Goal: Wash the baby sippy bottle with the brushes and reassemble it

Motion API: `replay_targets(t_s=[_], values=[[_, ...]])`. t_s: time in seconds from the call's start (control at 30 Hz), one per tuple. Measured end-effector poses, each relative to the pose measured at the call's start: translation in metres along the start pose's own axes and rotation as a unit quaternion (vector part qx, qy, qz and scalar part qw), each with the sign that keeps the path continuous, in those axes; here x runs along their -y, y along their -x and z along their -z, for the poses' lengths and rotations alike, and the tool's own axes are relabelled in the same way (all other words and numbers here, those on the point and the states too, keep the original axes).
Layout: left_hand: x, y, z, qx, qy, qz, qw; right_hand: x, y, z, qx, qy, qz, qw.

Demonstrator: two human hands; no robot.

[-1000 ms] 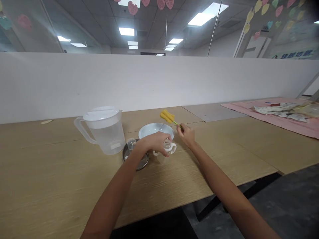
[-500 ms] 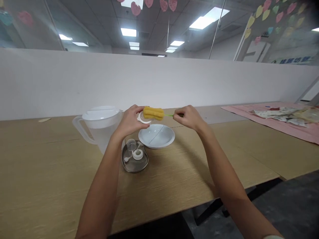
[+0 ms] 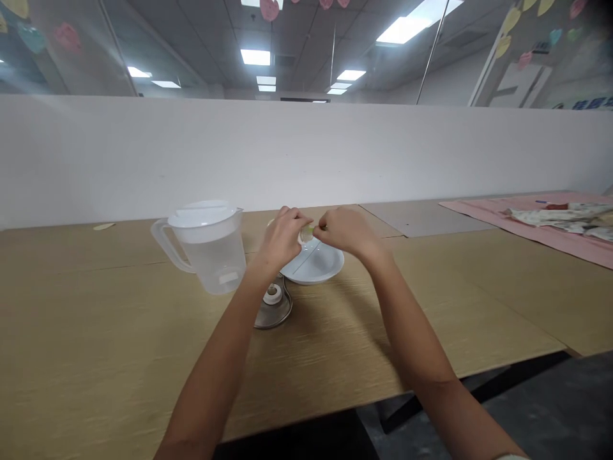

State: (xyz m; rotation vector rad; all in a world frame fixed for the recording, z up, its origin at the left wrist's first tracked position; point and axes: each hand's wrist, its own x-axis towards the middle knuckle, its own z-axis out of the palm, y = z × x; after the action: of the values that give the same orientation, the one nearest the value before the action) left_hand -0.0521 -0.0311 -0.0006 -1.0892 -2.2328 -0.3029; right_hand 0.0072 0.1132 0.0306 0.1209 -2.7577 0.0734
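White bowl [image 3: 316,272]; tan wood-grain table [image 3: 119,358]; silvery tray [image 3: 274,317]; white ring [image 3: 274,299]; white pitcher lid [image 3: 205,215]; pink cloth [image 3: 479,211].

The left hand [image 3: 286,237] covers most of the bottle [image 3: 306,235], and the sponge inside is too small to make out. The left forearm [image 3: 239,326] hides part of the metal tray [image 3: 274,313]. The picture's right edge cuts off the pink cloth [image 3: 541,231] and the blue lettering [image 3: 592,103].

Pitcher [image 3: 215,255] left, bowl [image 3: 320,263] right — tray [image 3: 276,315] before, between
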Motion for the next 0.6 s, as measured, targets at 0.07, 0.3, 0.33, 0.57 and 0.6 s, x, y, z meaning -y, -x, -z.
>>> replay_targets(t_s=[0.07, 0.3, 0.33, 0.57, 0.6], values=[[0.001, 0.002, -0.008, -0.008, -0.042, -0.01, 0.999, -0.016, 0.002, 0.005, 0.035, -0.045, -0.022, 0.998], [0.019, 0.007, -0.033, 0.021, -0.013, 0.053, 0.998, -0.098, -0.007, -0.01, 0.133, -0.134, -0.137, 0.972], [0.017, 0.006, -0.031, 0.019, 0.035, 0.106, 0.994, -0.109, -0.012, -0.021, 0.158, -0.149, -0.157, 0.963], [-0.041, 0.001, 0.003, 0.138, 0.314, 0.185, 0.921, -0.153, -0.045, -0.115, 0.274, -0.172, -0.257, 0.911], [-0.052, 0.003, 0.003, 0.18, 0.304, 0.152, 0.923, -0.153, -0.046, -0.125, 0.295, -0.175, -0.249, 0.906]])
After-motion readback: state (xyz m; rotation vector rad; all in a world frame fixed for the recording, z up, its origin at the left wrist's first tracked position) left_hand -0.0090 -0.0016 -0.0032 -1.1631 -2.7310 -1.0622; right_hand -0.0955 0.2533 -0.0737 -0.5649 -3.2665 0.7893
